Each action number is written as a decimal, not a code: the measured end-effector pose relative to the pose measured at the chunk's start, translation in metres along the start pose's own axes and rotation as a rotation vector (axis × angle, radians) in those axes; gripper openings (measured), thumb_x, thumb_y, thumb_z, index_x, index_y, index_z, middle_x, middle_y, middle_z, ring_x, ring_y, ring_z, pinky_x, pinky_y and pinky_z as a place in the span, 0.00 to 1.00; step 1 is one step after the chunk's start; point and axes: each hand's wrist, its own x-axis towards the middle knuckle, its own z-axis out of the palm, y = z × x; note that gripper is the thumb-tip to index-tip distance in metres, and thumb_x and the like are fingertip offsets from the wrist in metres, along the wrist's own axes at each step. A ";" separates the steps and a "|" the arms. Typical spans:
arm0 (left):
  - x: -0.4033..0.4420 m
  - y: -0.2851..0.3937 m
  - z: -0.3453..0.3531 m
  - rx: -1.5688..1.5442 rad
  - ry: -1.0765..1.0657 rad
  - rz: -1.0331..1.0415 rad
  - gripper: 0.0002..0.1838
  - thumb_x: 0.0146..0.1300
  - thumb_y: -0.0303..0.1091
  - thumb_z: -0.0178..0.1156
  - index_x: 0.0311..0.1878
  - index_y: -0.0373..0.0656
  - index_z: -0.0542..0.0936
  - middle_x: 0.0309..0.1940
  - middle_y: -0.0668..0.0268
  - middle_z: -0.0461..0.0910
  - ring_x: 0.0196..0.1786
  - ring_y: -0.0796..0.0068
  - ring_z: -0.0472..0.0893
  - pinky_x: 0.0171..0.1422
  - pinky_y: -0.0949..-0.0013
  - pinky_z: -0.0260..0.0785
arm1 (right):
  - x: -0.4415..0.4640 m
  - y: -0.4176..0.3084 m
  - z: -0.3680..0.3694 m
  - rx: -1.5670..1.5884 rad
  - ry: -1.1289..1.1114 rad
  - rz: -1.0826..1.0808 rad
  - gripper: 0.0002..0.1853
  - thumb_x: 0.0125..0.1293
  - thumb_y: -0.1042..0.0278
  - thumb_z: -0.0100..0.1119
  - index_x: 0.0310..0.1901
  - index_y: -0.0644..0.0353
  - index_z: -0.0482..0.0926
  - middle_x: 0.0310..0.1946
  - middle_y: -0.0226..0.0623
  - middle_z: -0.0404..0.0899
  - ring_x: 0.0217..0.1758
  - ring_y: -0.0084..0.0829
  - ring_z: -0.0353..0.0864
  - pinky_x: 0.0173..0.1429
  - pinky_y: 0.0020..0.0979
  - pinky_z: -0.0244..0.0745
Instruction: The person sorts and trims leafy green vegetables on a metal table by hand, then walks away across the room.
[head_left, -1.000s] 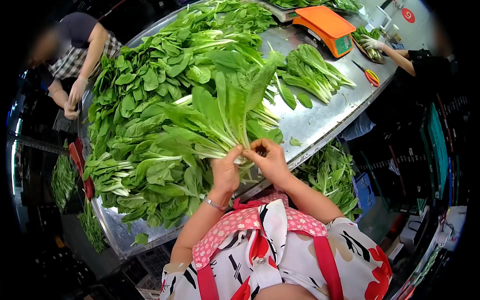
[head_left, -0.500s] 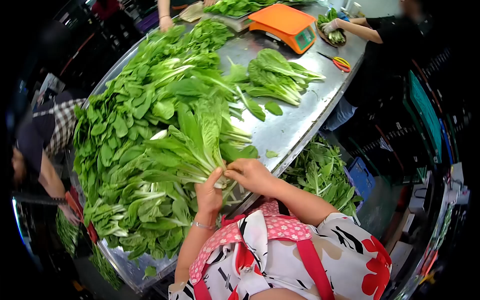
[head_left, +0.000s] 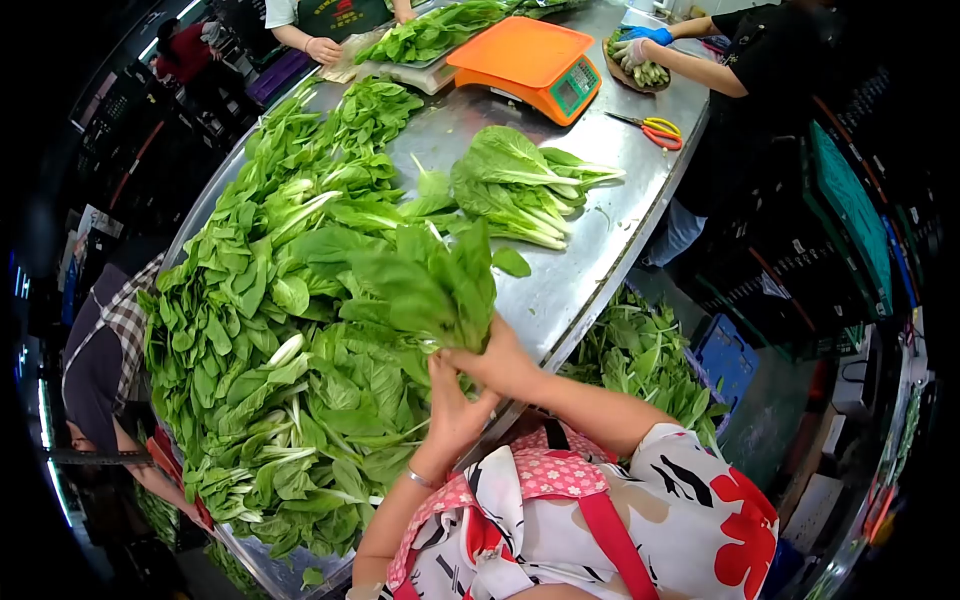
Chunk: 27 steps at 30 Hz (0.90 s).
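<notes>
Right hand (head_left: 503, 365) has crept up the side of the leafy bunch (head_left: 425, 292) since half a second ago, clamped on it, bunch around its 10 o'clock. Left hand (head_left: 456, 408)'s at the bunch's 6, can't tell if it's pinching. Orange scale (head_left: 522, 52)'s at 1.

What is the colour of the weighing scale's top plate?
The top plate is orange, best seen in the head view.

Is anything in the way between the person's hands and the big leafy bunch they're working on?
Nothing that I can see. The right hand is right on the leafy bunch, holding its stem end. The left hand is just below, though its exact touch is hard to tell.
</notes>
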 end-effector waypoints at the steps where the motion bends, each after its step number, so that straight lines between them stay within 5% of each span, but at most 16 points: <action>1: 0.004 0.009 0.004 -0.143 -0.019 -0.106 0.37 0.45 0.34 0.63 0.58 0.33 0.57 0.54 0.50 0.57 0.54 0.55 0.65 0.54 0.63 0.60 | 0.010 -0.003 -0.012 -0.040 0.009 0.063 0.34 0.47 0.65 0.64 0.54 0.68 0.61 0.46 0.45 0.72 0.50 0.34 0.71 0.55 0.32 0.65; 2: 0.008 0.014 0.006 -0.138 -0.017 -0.107 0.37 0.45 0.34 0.63 0.58 0.33 0.57 0.54 0.50 0.57 0.54 0.55 0.65 0.54 0.63 0.60 | 0.022 -0.005 -0.026 -0.081 0.017 0.124 0.32 0.47 0.65 0.64 0.53 0.68 0.62 0.45 0.45 0.73 0.49 0.33 0.72 0.53 0.32 0.66; 6: 0.012 0.014 0.010 -0.320 0.088 -0.166 0.37 0.48 0.29 0.60 0.61 0.35 0.54 0.56 0.55 0.57 0.56 0.61 0.66 0.54 0.63 0.64 | 0.103 -0.003 -0.096 -0.337 0.231 -0.258 0.33 0.48 0.65 0.63 0.55 0.67 0.63 0.41 0.45 0.74 0.43 0.37 0.74 0.48 0.34 0.69; 8: 0.006 0.000 0.014 -0.345 0.120 -0.223 0.34 0.49 0.28 0.60 0.60 0.36 0.57 0.54 0.56 0.59 0.55 0.62 0.68 0.52 0.64 0.65 | 0.134 -0.012 -0.126 -0.792 0.362 -0.378 0.35 0.48 0.67 0.63 0.57 0.67 0.60 0.44 0.50 0.71 0.46 0.43 0.73 0.49 0.37 0.69; 13: -0.014 -0.004 0.005 0.019 0.212 -0.080 0.21 0.49 0.27 0.60 0.48 0.36 0.71 0.47 0.54 0.68 0.50 0.60 0.71 0.50 0.64 0.66 | 0.187 0.066 -0.173 -1.285 0.276 -0.159 0.37 0.55 0.52 0.56 0.62 0.64 0.55 0.49 0.53 0.67 0.51 0.47 0.68 0.52 0.41 0.65; 16: -0.036 -0.012 -0.002 0.264 0.222 0.046 0.18 0.46 0.27 0.62 0.43 0.36 0.74 0.44 0.51 0.72 0.48 0.54 0.72 0.51 0.61 0.64 | 0.222 0.097 -0.193 -1.269 0.355 -0.159 0.40 0.56 0.44 0.51 0.63 0.62 0.51 0.50 0.54 0.66 0.52 0.50 0.67 0.53 0.44 0.64; 18: -0.050 -0.010 -0.009 0.368 0.142 -0.052 0.17 0.47 0.28 0.61 0.43 0.40 0.73 0.44 0.54 0.71 0.50 0.55 0.69 0.56 0.59 0.59 | 0.218 0.068 -0.189 -1.199 0.314 0.085 0.45 0.53 0.40 0.52 0.63 0.64 0.48 0.54 0.55 0.63 0.55 0.52 0.64 0.56 0.48 0.60; 20: -0.056 -0.011 -0.020 0.491 0.109 -0.017 0.18 0.46 0.30 0.61 0.43 0.42 0.73 0.46 0.57 0.70 0.53 0.55 0.67 0.61 0.54 0.52 | 0.199 0.043 -0.173 -1.288 0.515 -0.374 0.44 0.53 0.42 0.55 0.62 0.64 0.51 0.59 0.54 0.58 0.61 0.49 0.57 0.59 0.48 0.55; 22: -0.065 -0.020 -0.025 0.543 0.062 -0.056 0.19 0.47 0.33 0.63 0.44 0.43 0.74 0.50 0.56 0.69 0.58 0.55 0.64 0.65 0.50 0.45 | 0.165 0.018 -0.140 -1.193 0.434 -0.520 0.40 0.52 0.45 0.58 0.59 0.64 0.58 0.57 0.53 0.61 0.60 0.49 0.58 0.59 0.48 0.56; 25: -0.071 -0.023 -0.033 0.623 0.038 -0.101 0.21 0.47 0.38 0.63 0.45 0.43 0.74 0.56 0.54 0.64 0.64 0.54 0.57 0.67 0.48 0.36 | 0.092 0.017 -0.072 -0.649 -0.240 -0.341 0.33 0.49 0.48 0.62 0.52 0.64 0.68 0.51 0.54 0.67 0.60 0.49 0.58 0.59 0.46 0.57; 26: -0.074 -0.026 -0.035 0.617 0.039 -0.093 0.21 0.47 0.38 0.63 0.45 0.43 0.74 0.56 0.54 0.64 0.64 0.54 0.57 0.67 0.48 0.36 | 0.063 0.020 -0.049 -0.888 -0.344 -0.196 0.40 0.47 0.45 0.63 0.56 0.64 0.64 0.53 0.53 0.65 0.61 0.49 0.57 0.60 0.45 0.56; 27: -0.077 -0.030 -0.035 0.650 0.039 -0.137 0.22 0.47 0.40 0.63 0.47 0.45 0.74 0.58 0.54 0.62 0.65 0.54 0.54 0.67 0.46 0.33 | 0.040 0.028 -0.027 -0.987 -0.388 -0.293 0.43 0.45 0.44 0.63 0.58 0.63 0.60 0.54 0.53 0.64 0.60 0.49 0.58 0.60 0.44 0.56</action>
